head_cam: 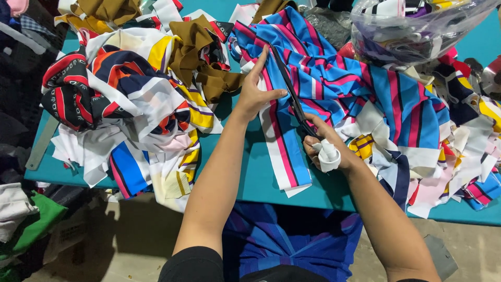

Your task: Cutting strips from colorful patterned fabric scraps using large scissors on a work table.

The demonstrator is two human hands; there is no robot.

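Observation:
A long piece of blue, pink and white striped cloth (334, 78) lies across the teal table (250, 177). My left hand (257, 91) rests flat on its left edge, fingers stretched forward, pinning the cloth down. My right hand (324, 146) grips the handles of black scissors (289, 89), with white cloth wrapped around the thumb. The long blades point away from me along the striped cloth, just right of my left hand.
A heap of printed scraps in black, red, white and yellow (120, 99) and brown cloth (198, 57) lies at left. More offcuts (459, 156) pile at right. A clear plastic bag of scraps (412, 26) stands at the back right. Blue cloth (292, 240) hangs below the table's edge.

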